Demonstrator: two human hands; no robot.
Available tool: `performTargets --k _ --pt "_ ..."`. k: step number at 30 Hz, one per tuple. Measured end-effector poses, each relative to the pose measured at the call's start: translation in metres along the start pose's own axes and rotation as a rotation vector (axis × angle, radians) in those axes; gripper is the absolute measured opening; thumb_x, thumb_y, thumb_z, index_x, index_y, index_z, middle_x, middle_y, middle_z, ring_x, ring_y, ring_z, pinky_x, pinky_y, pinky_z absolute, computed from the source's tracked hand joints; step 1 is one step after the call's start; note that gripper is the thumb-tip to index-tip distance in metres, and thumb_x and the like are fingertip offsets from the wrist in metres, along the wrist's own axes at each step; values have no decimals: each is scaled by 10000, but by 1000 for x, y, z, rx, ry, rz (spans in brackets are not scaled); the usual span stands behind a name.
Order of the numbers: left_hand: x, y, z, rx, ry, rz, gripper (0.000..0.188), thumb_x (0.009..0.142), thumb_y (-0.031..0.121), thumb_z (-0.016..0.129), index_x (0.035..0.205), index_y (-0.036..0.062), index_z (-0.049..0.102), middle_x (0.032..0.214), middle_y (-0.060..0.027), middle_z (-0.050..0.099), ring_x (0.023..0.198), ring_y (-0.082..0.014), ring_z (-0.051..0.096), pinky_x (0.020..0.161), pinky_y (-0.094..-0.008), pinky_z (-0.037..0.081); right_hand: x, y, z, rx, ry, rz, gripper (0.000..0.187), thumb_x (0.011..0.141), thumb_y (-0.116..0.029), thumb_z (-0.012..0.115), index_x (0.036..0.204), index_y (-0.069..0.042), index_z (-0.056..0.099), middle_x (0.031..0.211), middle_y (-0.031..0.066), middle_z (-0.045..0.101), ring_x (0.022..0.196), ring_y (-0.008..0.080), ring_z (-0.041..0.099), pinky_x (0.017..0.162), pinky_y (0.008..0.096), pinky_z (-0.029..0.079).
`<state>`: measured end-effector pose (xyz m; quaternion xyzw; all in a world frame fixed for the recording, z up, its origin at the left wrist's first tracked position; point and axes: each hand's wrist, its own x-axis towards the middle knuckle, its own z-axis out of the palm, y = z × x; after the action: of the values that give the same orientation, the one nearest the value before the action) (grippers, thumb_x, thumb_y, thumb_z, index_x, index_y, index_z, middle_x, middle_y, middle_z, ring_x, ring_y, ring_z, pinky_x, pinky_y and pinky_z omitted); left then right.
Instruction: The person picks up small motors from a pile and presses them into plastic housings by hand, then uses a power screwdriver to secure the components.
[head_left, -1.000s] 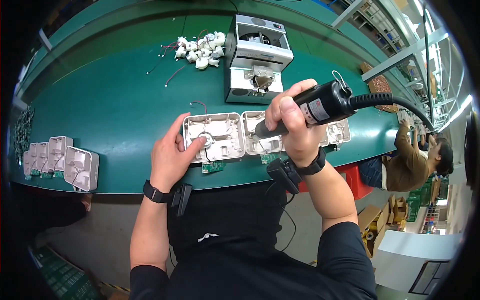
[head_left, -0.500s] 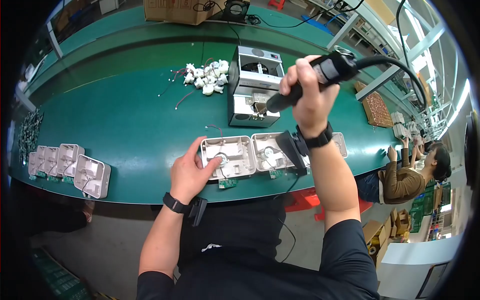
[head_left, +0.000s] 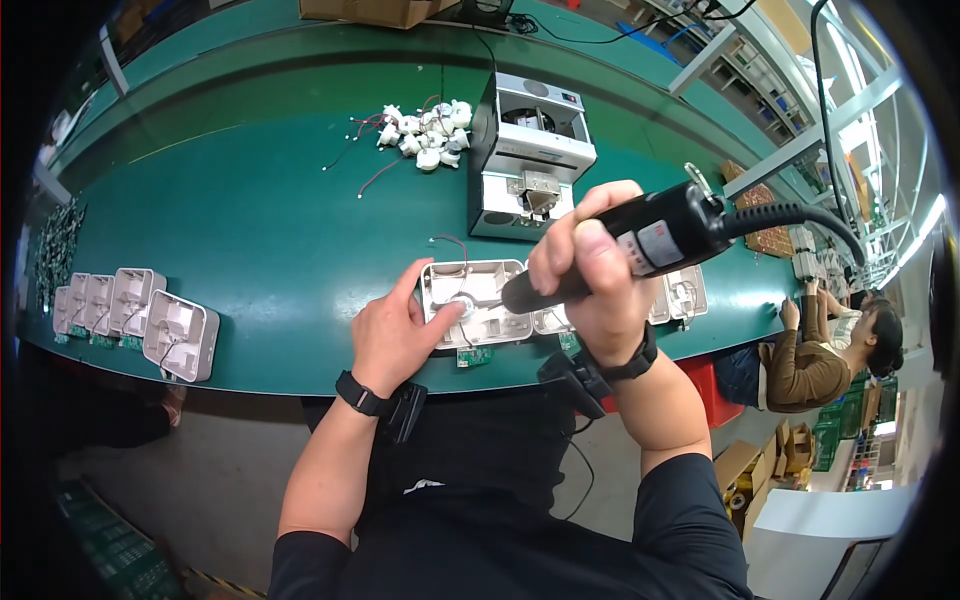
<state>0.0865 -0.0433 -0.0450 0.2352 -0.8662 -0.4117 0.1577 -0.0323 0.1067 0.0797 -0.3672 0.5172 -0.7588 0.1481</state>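
Observation:
My right hand is wrapped round a black electric screwdriver, tilted with its bit pointing left into an open white plastic housing. The bit's end is close to a small round white part inside; I cannot tell whether they touch. My left hand grips the housing's left side, fingers at the outer wall and thumb reaching over the rim onto the round part. A green circuit board lies at the housing's near edge. To the right, more white housings are partly hidden behind my right hand.
Beyond the housing stands a screw feeder. Left of it lies a heap of white parts with wires. Several housings line the left edge, near dark small parts. A person sits at the right.
My right hand has brought the screwdriver from the screw feeder down toward me, to the housing. My left hand keeps its grip on the housing, thumb on the round part.

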Motion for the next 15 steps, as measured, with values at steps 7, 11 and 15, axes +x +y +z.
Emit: performTargets --k 7,11,15 --pt "-2 4 1 4 -14 -15 620 786 429 794 1322 180 608 553 -6 580 507 -204 609 509 -352 461 -9 27 2 -14 -18 -3 241 932 -116 591 1096 -61 424 750 109 552 597 179 532 598 348 499" --pt "-1 6 -1 8 -8 -22 613 786 426 794 1318 183 611 550 -7 577 502 -203 606 506 -353 460 -10 38 1 -98 -37 -30 248 929 -117 598 1086 -55 417 745 110 557 596 170 531 593 342 498" --pt "0 5 1 12 -18 -20 615 785 430 794 1318 184 609 551 -7 576 501 -201 607 505 -352 459 -12 48 -1 -202 -101 -86 252 926 -119 608 1073 -51 415 739 107 560 587 162 529 578 341 495"
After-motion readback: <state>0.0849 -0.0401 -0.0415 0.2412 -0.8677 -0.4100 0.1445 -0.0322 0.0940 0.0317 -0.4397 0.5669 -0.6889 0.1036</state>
